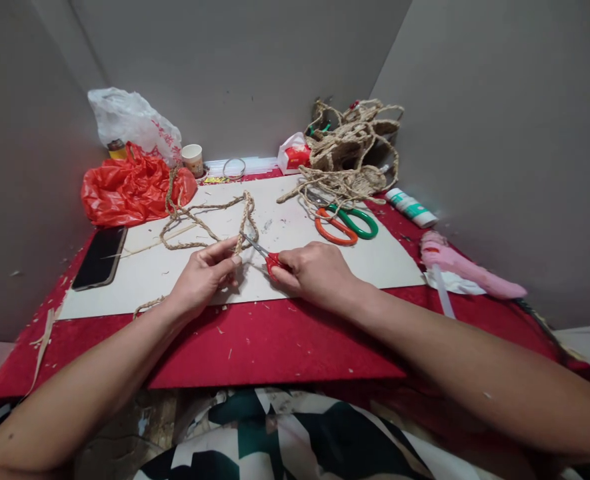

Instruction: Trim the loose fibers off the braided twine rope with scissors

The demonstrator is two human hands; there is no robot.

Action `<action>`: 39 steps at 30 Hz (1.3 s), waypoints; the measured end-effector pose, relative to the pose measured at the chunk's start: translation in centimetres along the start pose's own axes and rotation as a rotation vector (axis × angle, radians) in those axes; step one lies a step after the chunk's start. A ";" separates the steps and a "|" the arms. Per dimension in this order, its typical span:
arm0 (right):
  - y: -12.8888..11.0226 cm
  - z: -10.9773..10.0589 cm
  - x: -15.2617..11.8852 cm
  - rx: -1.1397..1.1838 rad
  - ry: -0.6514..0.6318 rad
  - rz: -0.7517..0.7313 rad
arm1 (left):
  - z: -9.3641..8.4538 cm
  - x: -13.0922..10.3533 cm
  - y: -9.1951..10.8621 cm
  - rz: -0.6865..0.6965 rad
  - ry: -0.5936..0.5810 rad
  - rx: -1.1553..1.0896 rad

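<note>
My left hand (205, 275) pinches a braided straw rope (247, 212) between thumb and fingers, over the white board (295, 267). From there the rope loops up and away to the left across the board, toward the red bag. My right hand (315, 267) is closed around the red handles of small scissors (271, 261). Their metal blades point up and left, and the tips touch or nearly touch the braid just above my left fingertips. Whether the blades are parted I cannot make out.
Larger scissors with green and orange handles (362, 223) lie right of my hands, below a heap of braided rope (355, 147). A phone (101, 259) and red plastic bag (125, 190) sit left. A paper cup (193, 160), tissue pack (295, 155) and white-green roll (411, 208) stand around the board.
</note>
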State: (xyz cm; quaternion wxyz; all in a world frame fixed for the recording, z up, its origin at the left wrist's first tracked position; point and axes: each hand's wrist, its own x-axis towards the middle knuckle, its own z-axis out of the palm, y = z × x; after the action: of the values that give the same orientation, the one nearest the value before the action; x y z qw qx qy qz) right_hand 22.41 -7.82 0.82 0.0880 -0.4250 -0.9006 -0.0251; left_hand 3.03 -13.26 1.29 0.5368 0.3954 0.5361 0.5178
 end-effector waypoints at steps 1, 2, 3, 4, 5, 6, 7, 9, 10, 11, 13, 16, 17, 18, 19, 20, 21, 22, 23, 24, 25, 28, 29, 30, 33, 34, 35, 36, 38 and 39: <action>0.1 0.0 0.0 0.024 0.012 0.005 | 0.0 0.0 0.0 0.003 0.002 0.000; 0.1 0.1 -0.1 0.048 0.028 0.007 | -0.1 0.0 0.0 0.008 0.002 -0.001; 0.1 0.1 -0.1 0.072 0.046 0.007 | -0.2 0.1 -0.1 0.012 0.001 -0.003; 0.1 0.1 -0.1 0.092 0.062 0.008 | -0.2 0.1 -0.1 0.015 -0.001 -0.009; 0.1 0.1 -0.2 0.110 0.073 0.010 | -0.3 0.1 -0.1 0.017 -0.005 -0.015; 0.0 0.1 -0.2 0.122 0.075 0.014 | -0.3 0.2 -0.1 0.019 -0.010 -0.022; -0.1 0.1 -0.2 0.130 0.068 0.021 | -0.4 0.2 -0.1 0.020 -0.019 -0.026; -0.3 0.0 -0.2 0.133 0.036 0.033 | -0.5 0.2 -0.1 0.026 -0.042 -0.028; -0.3 0.0 -0.2 0.131 0.021 0.036 | -0.5 0.2 -0.1 0.028 -0.055 -0.023; -0.3 0.1 -0.1 0.132 0.011 0.035 | -0.5 0.2 -0.1 0.029 -0.064 -0.017; -0.2 0.2 0.0 0.137 0.006 0.027 | -0.6 0.2 0.0 0.026 -0.072 -0.013; 0.2 0.5 0.0 0.193 0.052 0.014 | -0.6 0.1 0.0 0.027 -0.081 -0.030; 0.3 0.6 0.0 0.236 0.077 0.011 | -0.6 0.2 -0.1 0.031 -0.086 -0.034; 0.3 0.6 0.0 0.292 0.106 0.011 | -0.6 0.2 -0.1 0.035 -0.094 -0.036; 0.4 0.7 0.0 0.356 0.135 0.011 | -0.6 0.2 -0.1 0.038 -0.100 -0.039; 0.4 0.7 -0.1 0.426 0.164 0.011 | -0.6 0.2 -0.1 0.040 -0.104 -0.039; 0.4 0.7 0.0 0.497 0.191 0.012 | -0.7 0.2 -0.1 0.040 -0.107 -0.037; 0.3 0.7 0.0 0.575 0.217 0.018 | -0.6 0.2 -0.1 0.042 -0.109 -0.033; 0.3 0.6 0.1 0.664 0.242 0.036 | -0.6 0.2 -0.1 0.041 -0.111 -0.028; 0.2 0.4 0.2 0.769 0.256 0.070 | -0.6 0.2 -0.1 0.039 -0.115 -0.018; 0.1 0.2 0.3 0.894 0.256 0.117 | -0.6 0.1 -0.1 0.037 -0.123 -0.005; -0.1 -0.4 0.7 1.353 0.186 0.276 | -0.4 -0.2 0.1 0.017 -0.168 0.063; -0.2 -0.6 0.9 1.500 0.149 0.308 | -0.3 -0.3 0.1 0.012 -0.190 0.096; -0.3 -0.7 1.0 1.629 0.119 0.327 | -0.2 -0.4 0.1 0.014 -0.214 0.127; -0.5 -0.9 1.3 1.904 0.076 0.361 | 0.0 -0.7 0.2 0.052 -0.280 0.176; -0.6 -0.9 1.4 1.972 0.078 0.374 | 0.1 -0.7 0.1 0.067 -0.290 0.182; -0.6 -1.0 1.5 2.034 0.087 0.388 | 0.2 -0.8 0.1 0.078 -0.292 0.189; -0.6 -1.1 1.6 2.092 0.102 0.403 | 0.3 -0.9 0.0 0.083 -0.293 0.200; -0.6 -1.2 1.8 2.185 0.157 0.443 | 0.5 -1.1 -0.1 0.084 -0.300 0.236; -0.6 -1.3 1.8 2.218 0.187 0.464 | 0.6 -1.2 -0.2 0.082 -0.312 0.256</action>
State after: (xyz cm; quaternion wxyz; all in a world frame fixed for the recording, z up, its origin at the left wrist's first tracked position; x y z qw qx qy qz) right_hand 21.01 -6.96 2.47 0.4848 -0.2656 -0.3157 0.7712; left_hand 3.83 -14.37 1.32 0.5372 0.5572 0.4914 0.3993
